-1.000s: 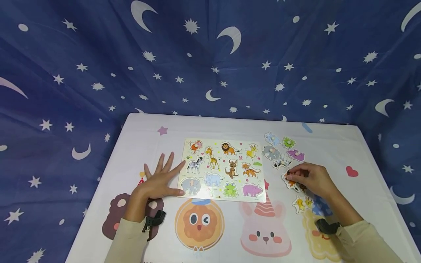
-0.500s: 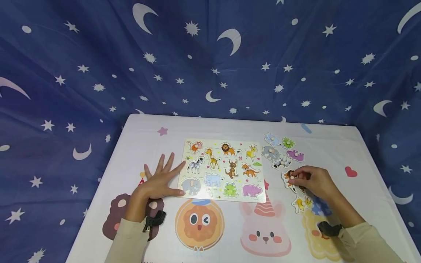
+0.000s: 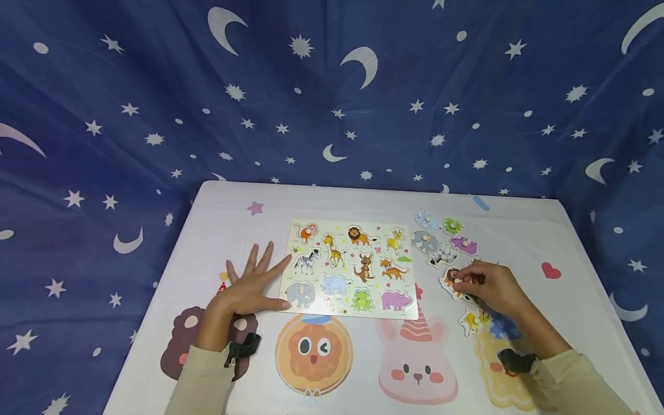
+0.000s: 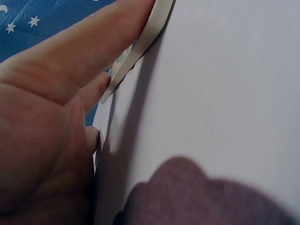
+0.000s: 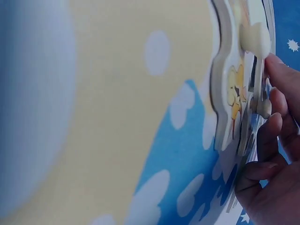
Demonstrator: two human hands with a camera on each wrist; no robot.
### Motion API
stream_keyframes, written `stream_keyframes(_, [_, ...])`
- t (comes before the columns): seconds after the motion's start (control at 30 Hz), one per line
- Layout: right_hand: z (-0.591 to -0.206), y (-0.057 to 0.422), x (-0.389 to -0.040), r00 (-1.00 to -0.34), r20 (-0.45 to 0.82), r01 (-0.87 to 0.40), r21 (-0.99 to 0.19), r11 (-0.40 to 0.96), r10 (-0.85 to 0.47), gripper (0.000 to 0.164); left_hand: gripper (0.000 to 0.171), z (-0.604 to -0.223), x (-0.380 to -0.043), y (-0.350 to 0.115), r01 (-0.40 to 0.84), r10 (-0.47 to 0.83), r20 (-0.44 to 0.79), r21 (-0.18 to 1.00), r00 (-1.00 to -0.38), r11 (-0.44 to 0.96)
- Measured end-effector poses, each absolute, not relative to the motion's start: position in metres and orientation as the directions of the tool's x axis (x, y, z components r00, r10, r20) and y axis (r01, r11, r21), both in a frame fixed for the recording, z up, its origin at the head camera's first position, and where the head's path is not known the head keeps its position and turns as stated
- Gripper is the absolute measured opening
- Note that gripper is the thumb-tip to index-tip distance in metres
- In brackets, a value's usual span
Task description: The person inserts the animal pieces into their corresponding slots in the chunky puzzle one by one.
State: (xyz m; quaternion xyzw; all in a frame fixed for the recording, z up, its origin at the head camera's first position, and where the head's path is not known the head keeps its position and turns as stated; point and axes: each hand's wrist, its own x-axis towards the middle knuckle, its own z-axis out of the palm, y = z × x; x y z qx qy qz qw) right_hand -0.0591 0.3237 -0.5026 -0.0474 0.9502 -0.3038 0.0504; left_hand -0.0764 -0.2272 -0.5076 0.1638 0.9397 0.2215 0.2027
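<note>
Curtain (image 3: pixel 290 86) above, cloth (image 3: pixel 363 203) below

The blue curtain, printed with white moons (image 3: pixel 217 26) and stars (image 3: pixel 301 46), fills the upper frame. Across the lower half, the white cloth carries a pink star (image 3: pixel 255 208) left of centre, a red heart (image 3: pixel 551 270) at right and a rabbit (image 3: pixel 418 390) bottom, right of centre.

Animal board (image 3: pixel 349 253) lies flat; brown piece (image 3: pixel 452 274), seemingly pinched, to its right.

No legible text, labels, brands or numbers (not in any view).
</note>
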Motion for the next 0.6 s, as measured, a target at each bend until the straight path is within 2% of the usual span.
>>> stream_keyframes(0.1, [-0.5030, 0.3233, -0.0595, -0.989, -0.064, -0.072, -0.586, 0.807, -0.135, 0.021, 0.110, -0.5082, -0.0761, -0.2267, 0.218, 0.397, -0.306, 0.483, -0.865, 0.848])
stream_keyframes(0.33, [-0.5066, 0.3223, -0.0618, -0.990, -0.065, -0.064, -0.588, 0.806, -0.127, 0.025, 0.111, -0.5097, -0.0766, -0.2273, 0.212, 0.390, -0.311, 0.479, -0.867, 0.852])
stream_keyframes(0.6, [-0.5103, 0.3225, -0.0639, -0.983, 0.028, -0.164, -0.593, 0.788, -0.183, 0.014, 0.110, -0.5072, -0.0771, -0.2258, 0.210, 0.391, -0.311, 0.482, -0.866, 0.851])
